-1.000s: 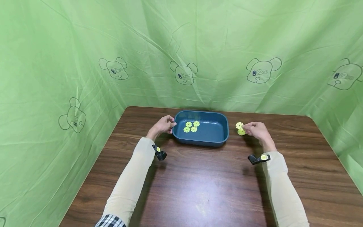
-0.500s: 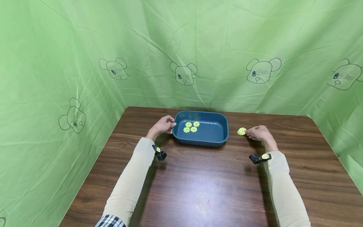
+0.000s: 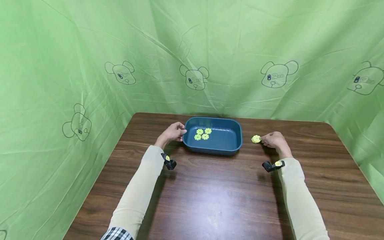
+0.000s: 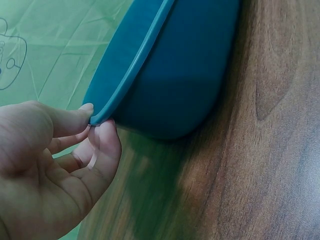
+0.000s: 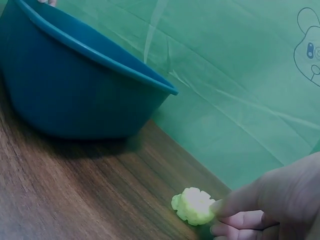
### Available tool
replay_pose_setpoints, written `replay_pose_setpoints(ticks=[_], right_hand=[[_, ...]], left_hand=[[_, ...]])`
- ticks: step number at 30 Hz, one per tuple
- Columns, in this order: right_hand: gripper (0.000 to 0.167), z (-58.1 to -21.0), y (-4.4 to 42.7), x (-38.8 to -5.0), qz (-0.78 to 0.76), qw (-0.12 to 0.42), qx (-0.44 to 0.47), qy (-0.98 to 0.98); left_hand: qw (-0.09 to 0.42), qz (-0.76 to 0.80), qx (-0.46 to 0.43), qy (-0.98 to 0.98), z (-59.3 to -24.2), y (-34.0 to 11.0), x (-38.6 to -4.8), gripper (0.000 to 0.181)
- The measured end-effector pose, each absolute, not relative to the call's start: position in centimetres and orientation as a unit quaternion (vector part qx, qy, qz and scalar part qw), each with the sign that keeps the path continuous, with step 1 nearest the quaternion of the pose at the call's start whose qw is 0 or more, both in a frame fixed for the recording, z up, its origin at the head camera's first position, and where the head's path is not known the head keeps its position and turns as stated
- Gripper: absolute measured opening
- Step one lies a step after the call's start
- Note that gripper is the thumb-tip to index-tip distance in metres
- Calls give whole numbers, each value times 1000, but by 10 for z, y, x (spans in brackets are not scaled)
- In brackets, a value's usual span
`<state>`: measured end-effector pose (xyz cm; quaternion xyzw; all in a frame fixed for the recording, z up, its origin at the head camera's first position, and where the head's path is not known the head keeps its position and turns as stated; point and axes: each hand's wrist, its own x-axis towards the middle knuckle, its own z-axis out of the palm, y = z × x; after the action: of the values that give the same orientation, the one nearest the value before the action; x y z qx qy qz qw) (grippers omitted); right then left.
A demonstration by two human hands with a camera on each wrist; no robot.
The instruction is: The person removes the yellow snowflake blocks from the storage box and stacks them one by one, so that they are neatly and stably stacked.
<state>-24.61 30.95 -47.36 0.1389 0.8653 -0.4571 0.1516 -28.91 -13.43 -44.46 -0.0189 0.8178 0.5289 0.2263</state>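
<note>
My left hand pinches the left end of the blue basin between thumb and fingers. In the left wrist view the basin's rim lies between the thumb tip and a fingertip. To the right of the basin, my right hand pinches the edge of a yellow-green flower-shaped disc. The right wrist view has this flower-shaped disc lying over at least one similar piece, which is mostly covered. Several matching flower-shaped discs lie flat inside the basin, toward its left side.
A brown wood-grain table carries everything. Green cloth with printed bear heads hangs behind it and at both sides. A small black device is strapped at the left wrist, and another black device at the right.
A flower-shaped disc held by the right hand has come down and toward me, onto the piece below it. The right hand has shifted slightly right. The left hand and basin stay put.
</note>
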Motion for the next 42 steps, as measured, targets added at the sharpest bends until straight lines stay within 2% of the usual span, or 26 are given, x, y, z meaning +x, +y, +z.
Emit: replay_pose_setpoints(ticks=[11,30,42], right_hand=[[34,-466,304,-240,-421,97,152,889],[51,-436,283,-235,-399,48,102,910],[52,-427,254,-242,-404,32,58,912]], left_hand=[[224,529,-20,818,-445,-134,-289,27],[224,526,-21,820,-445,-134,-290,27],[225,526,-19,820,-444,-134,-289,28]])
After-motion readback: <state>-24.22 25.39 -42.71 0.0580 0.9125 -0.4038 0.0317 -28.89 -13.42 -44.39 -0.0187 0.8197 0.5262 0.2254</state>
